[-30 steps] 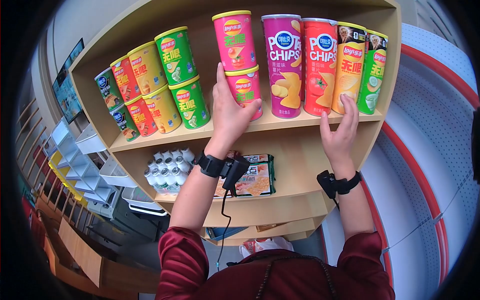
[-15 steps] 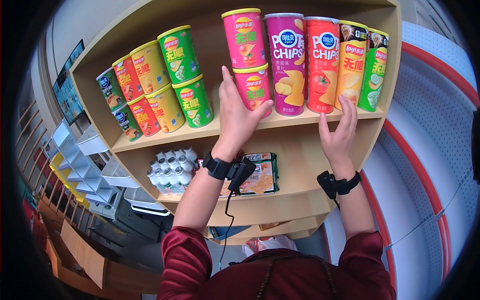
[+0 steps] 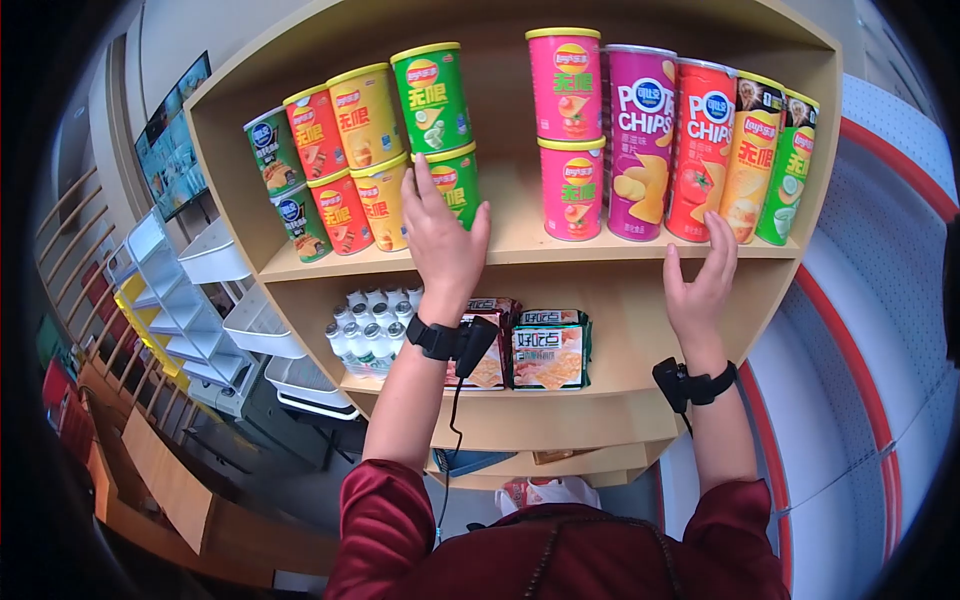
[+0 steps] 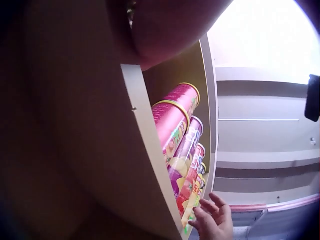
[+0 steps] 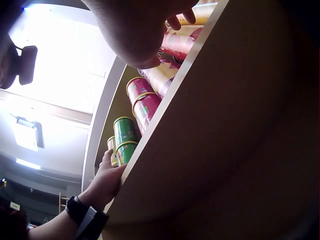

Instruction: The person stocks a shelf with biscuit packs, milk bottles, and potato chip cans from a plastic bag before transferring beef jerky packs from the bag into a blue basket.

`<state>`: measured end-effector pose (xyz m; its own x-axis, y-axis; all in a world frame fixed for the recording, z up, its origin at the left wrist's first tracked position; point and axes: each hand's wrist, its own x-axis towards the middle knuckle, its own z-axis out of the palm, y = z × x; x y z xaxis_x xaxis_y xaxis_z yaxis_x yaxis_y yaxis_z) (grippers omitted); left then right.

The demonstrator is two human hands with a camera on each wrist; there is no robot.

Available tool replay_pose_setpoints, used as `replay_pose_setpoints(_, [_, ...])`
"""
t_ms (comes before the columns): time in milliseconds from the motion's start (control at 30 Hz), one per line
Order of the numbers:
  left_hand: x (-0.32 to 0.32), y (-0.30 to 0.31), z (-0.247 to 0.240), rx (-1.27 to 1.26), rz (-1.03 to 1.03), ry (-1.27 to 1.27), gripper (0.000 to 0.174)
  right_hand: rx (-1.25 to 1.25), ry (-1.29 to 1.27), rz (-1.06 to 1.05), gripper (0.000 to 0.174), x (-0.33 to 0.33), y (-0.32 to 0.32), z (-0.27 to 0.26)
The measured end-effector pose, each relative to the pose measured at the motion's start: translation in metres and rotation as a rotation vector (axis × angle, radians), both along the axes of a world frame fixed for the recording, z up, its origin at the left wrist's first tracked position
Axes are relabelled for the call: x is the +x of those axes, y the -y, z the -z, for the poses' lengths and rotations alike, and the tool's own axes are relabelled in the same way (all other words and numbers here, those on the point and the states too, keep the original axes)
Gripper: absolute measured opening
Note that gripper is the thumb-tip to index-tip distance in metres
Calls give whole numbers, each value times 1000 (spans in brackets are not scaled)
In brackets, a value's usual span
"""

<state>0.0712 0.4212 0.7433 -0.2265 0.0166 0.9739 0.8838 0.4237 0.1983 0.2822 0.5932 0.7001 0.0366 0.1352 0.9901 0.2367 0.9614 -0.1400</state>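
Observation:
In the head view my left hand (image 3: 445, 242) is at the lower green can (image 3: 460, 182), its fingers extended along the left side and the thumb to the right. Above that can stands another green can (image 3: 432, 100). Two stacked pink cans (image 3: 572, 190) stand to their right, close beside the purple chip can (image 3: 640, 150). My right hand (image 3: 700, 285), fingers loosely bent, is in front of the tall red can (image 3: 700, 160) and the yellow-orange can (image 3: 752, 165); I cannot tell if it touches them. The right wrist view shows my left hand (image 5: 105, 181) beside the green cans (image 5: 126, 150).
Stacked yellow cans (image 3: 365, 115), red cans (image 3: 315, 135) and dark green cans (image 3: 272, 155) stand at the shelf's left. A tall green can (image 3: 788, 170) is at the right end. White bottles (image 3: 375, 335) and snack packs (image 3: 550, 355) are on the shelf (image 3: 620, 300) below.
The pink stack has moved right, away from the green cans and nearer the purple can. My left hand has left it and moved left to the green stack. The head view has shifted.

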Motion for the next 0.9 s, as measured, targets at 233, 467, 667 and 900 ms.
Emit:
replay_pose_setpoints(233, [2, -3, -5, -37, 1, 24, 97, -23, -4, -11, 51, 3, 0, 3])
replay_pose_setpoints(467, [18, -18, -5, -48, 75, 39, 103, -23, 3, -15, 52, 4, 1, 4])
replay_pose_setpoints(667, [25, -25, -5, -53, 103, 29, 106, -13, 4, 19, 52, 6, -1, 5])
replay_pose_setpoints(900, [25, -28, -4, -59, 107, 10, 109, -5, 7, 30, 52, 5, 0, 5])
